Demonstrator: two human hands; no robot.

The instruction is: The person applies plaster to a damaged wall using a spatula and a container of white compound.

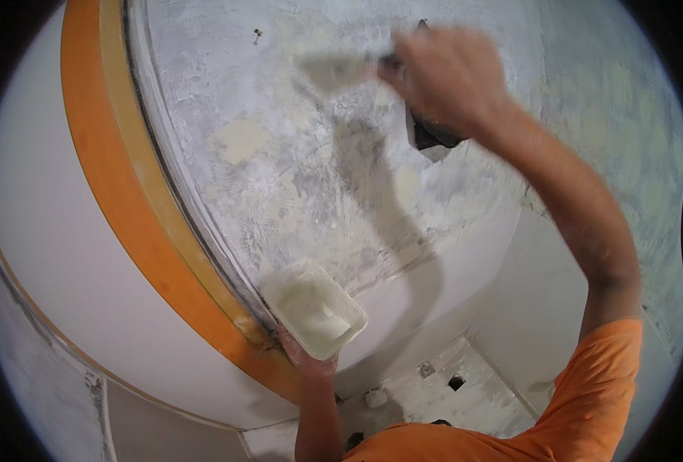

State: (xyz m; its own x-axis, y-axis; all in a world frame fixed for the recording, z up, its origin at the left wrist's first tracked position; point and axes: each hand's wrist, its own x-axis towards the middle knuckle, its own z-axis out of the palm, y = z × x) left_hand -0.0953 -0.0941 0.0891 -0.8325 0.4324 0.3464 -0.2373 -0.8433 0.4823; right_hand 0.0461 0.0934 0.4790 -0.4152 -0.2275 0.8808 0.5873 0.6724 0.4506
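while left hand [308, 363] supports a tray [332, 333], raised right hand [453, 78] grips a scraper [332, 71].

A room stands mid-renovation, its main wall [210, 85] blotched with patches of pale plaster [241, 141] above a smooth white lower section [464, 266], orange trim [95, 154] down one edge, a dark hole [456, 383] in the smeared floor [414, 404].

plaster wall [295, 169], upper centre of frame: mottled grey-white, blotched pale cream. trim [106, 181], left: orange, tan strip [135, 154] alongside. rectangular tub [343, 339], lower centre: off-white. shirt sleeve [599, 385], lower right: plain orange.
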